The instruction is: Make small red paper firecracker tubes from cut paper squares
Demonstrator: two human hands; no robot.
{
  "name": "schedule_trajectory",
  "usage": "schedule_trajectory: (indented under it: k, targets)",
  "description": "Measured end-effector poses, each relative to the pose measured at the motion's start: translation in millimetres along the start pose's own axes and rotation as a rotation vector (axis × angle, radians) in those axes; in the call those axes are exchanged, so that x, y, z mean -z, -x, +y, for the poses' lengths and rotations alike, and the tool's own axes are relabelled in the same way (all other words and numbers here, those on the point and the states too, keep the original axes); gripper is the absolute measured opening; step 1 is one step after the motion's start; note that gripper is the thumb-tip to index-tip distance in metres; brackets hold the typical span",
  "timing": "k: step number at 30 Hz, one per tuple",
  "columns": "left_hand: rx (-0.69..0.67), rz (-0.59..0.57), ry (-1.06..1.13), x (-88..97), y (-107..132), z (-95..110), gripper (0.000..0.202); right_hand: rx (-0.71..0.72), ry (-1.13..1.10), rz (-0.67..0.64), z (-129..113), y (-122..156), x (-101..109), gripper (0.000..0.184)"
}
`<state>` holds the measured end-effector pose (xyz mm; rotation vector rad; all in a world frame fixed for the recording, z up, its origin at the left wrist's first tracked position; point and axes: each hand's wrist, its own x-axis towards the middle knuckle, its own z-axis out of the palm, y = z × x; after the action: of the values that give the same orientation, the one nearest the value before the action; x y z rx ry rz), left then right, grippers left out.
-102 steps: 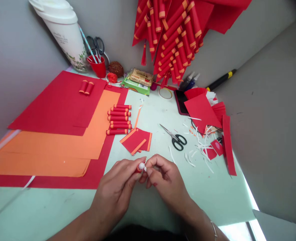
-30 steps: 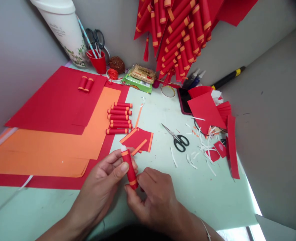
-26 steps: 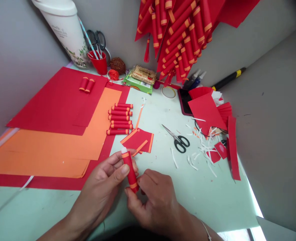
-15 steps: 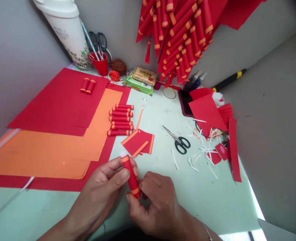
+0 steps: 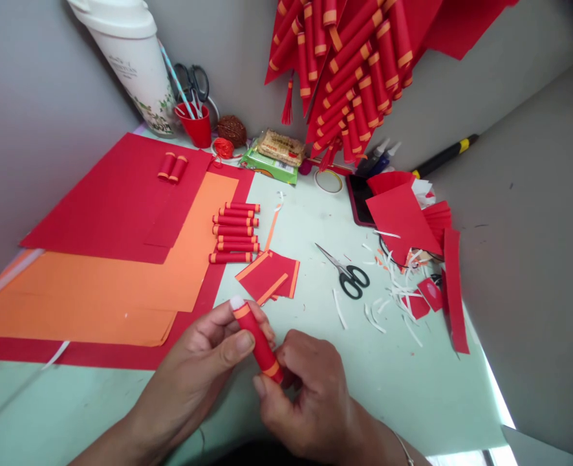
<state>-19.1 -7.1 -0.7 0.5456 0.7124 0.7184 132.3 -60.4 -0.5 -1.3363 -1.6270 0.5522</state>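
Note:
A red paper roll with orange bands is held tilted between both hands, a white tip showing at its upper end. My left hand grips its upper half, thumb on the near side and fingers behind. At the lower end, my right hand is curled closed, with its thumb against the roll's bottom and its index finger at the side. Just beyond the hands lie red paper pieces edged with orange strips. A stack of several finished-looking rolls sits behind them.
Scissors lie right of centre, near white paper scraps. Large red sheets and orange sheets cover the left side. A white tumbler, a red cup and a phone stand or lie behind. Firecracker-like decorations hang above.
The roll's lower end has swung slightly to the right, so it leans more. My right hand has shifted right with it, and the left hand keeps its hold.

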Motion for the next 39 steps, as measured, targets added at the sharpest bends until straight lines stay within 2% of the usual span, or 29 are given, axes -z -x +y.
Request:
schedule_trajectory:
  k: [2,5,12,17,26,28,33,39]
  targets:
    - [-0.013,0.034,-0.005,1.3,0.2,0.6,0.02,-0.033,-0.015,-0.001,-0.3,1.3,-0.5,0.027]
    - [-0.043,0.07,-0.01,2.5,-0.3,1.2,0.016,-0.064,-0.028,-0.02,0.0,2.9,-1.0,0.028]
    - [-0.074,0.083,-0.04,3.5,-2.7,2.3,0.008,-0.246,-0.059,-0.19,0.1,1.0,3.4,0.03]
    - [-0.092,0.121,-0.054,5.6,-2.4,-0.7,0.009,-0.243,-0.013,-0.134,1.1,2.0,0.8,0.034]
    - [-0.15,0.179,-0.091,3.4,-3.7,-2.3,0.013,-0.381,0.006,-0.105,5.3,7.1,-3.9,0.034]
    - [-0.158,0.18,-0.111,2.9,-3.9,-2.0,0.013,-0.336,0.042,-0.103,7.0,6.8,-4.5,0.032]
    - [-0.118,0.132,-0.14,-1.8,-1.2,-1.8,0.01,-0.045,0.102,-0.118,7.7,4.7,-3.4,0.022]
    - [-0.129,0.087,-0.139,-1.9,1.5,-3.3,0.007,0.029,0.195,-0.062,5.2,3.5,-1.6,0.024]
